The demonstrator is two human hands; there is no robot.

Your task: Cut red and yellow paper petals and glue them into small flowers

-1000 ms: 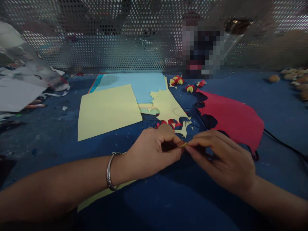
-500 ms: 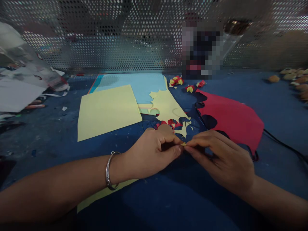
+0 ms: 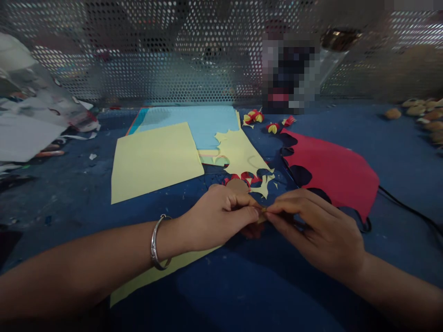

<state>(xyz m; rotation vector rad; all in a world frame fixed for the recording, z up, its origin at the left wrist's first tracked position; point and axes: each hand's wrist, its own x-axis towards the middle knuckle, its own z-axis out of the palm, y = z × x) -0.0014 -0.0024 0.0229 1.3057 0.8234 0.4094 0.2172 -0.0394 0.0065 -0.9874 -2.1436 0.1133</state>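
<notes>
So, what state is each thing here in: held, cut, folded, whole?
Left fingers: pinching the small yellow piece.
Right fingers: pinching that piece too.
Small yellow piece: held, shape mostly hidden.
Plain yellow sheet: flat, straight-edged.
Blue sheet: flat, partly covered.
Scalloped yellow sheet: cut, with curved notches.
Red sheet: cut, with curved notches.
Red-and-yellow pieces: apparently folded, set down.
Bangle: worn.

On my feed, a grey perforated metal panel [image 3: 166,60] stood behind the blue tabletop [image 3: 408,157]. I saw white paper [image 3: 27,133] near a clear bottle [image 3: 46,87] at left, and small, rounded brown objects [image 3: 416,110] at far right.
</notes>
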